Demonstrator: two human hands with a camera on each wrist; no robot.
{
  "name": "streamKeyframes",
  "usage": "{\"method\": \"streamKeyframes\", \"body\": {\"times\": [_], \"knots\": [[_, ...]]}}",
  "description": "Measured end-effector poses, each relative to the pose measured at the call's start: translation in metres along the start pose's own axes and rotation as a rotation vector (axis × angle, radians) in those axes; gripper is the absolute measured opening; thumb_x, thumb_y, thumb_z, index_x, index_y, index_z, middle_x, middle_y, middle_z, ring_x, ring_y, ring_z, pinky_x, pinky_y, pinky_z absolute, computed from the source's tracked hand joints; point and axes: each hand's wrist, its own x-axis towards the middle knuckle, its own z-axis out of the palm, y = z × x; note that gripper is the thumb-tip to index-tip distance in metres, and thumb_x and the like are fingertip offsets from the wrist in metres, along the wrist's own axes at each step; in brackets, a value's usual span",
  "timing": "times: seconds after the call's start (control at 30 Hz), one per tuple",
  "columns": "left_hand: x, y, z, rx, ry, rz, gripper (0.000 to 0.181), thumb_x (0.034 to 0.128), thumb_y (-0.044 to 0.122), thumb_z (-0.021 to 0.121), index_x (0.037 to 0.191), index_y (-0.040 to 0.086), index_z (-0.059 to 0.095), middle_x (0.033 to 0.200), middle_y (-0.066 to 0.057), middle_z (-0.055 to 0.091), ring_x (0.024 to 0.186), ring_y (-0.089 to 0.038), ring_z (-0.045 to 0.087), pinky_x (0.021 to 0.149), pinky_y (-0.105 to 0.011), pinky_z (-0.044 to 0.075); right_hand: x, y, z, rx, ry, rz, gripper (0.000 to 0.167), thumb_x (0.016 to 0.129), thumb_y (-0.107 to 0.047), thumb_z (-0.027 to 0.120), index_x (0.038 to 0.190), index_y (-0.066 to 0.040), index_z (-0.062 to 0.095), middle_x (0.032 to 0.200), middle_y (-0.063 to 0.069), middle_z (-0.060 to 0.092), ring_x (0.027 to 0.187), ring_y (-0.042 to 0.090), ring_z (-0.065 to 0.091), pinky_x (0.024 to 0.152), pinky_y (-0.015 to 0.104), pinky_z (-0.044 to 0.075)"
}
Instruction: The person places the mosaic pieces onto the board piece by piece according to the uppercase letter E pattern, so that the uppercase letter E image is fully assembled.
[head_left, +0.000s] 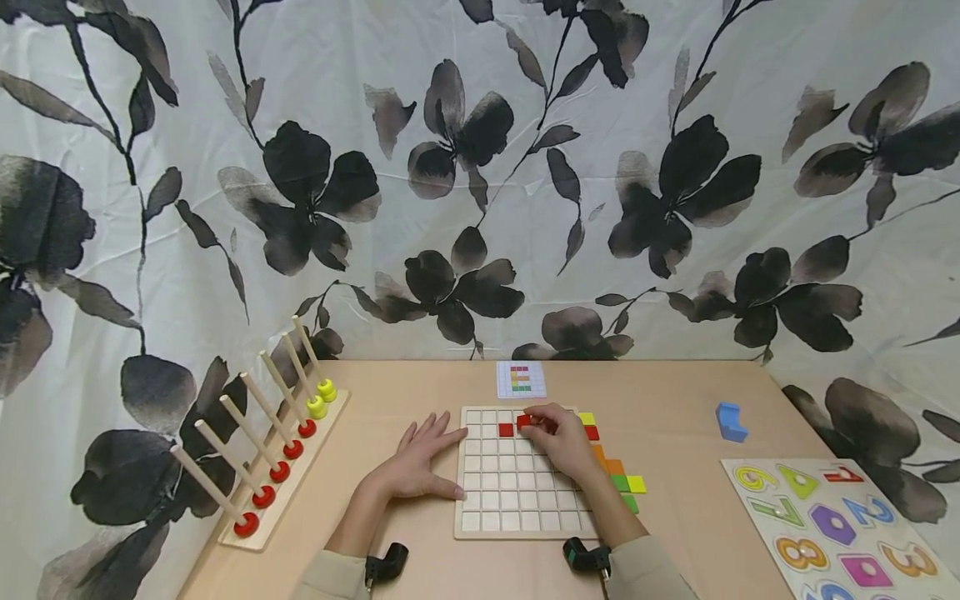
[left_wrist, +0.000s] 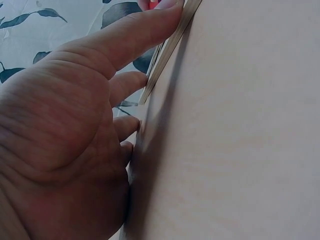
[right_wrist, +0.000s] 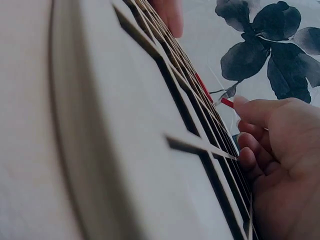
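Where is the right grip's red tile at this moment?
In the head view, the held red tile is in the right grip, over the far part of the white grid board, just right of another red tile.

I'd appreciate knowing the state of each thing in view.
Pale wooden grid board: flat, holding a red square tile
Right hand: pinching another red square tile
Left hand: fingers spread, touching the grid board
Yellow, red, orange, green tiles: loose, beside the grid board
Wooden peg rack: every peg ringed
White pattern card: face up
Angular blue block: untouched
White numbers puzzle: flat, cut off
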Motion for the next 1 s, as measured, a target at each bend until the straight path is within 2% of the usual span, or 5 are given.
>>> {"method": "streamKeyframes", "body": {"times": [0.27,0.73,1.0], "knots": [[0.0005,0.0018,-0.0018,-0.004,0.004,-0.004,0.101,0.0721,0.058,0.089,0.158,0.025,0.046,0.174,-0.018,0.014,0.163,-0.040,0.001,0.128,-0.064,-0.006,0.0002,-0.0008,-0.0006,-0.032,-0.012,-0.018,0.027,0.091,-0.015,0.082,0.116,-0.007,0.078,0.101,0.003,0.070,0.083,0.017,0.059,0.071,0.020,0.050],[0.0008,-0.0008,0.0003,-0.004,0.011,0.005,0.102,0.0712,0.058,0.089,0.158,0.025,0.047,0.174,-0.018,0.015,0.162,-0.041,0.002,0.127,-0.064,-0.006,0.0004,0.0023,-0.0004,-0.127,-0.060,-0.017,0.027,0.090,-0.013,0.082,0.116,-0.008,0.079,0.095,-0.003,0.066,0.080,0.014,0.055,0.068,0.021,0.047],[0.0008,-0.0018,0.0010,0.000,0.008,-0.003,0.102,0.0710,0.060,0.088,0.158,0.026,0.047,0.174,-0.017,0.015,0.163,-0.040,0.002,0.128,-0.064,-0.005,-0.0001,-0.0006,0.0015,-0.195,-0.062,-0.022,0.025,0.091,-0.010,0.080,0.115,-0.004,0.079,0.092,-0.001,0.065,0.079,0.012,0.054,0.068,0.021,0.046]]}}
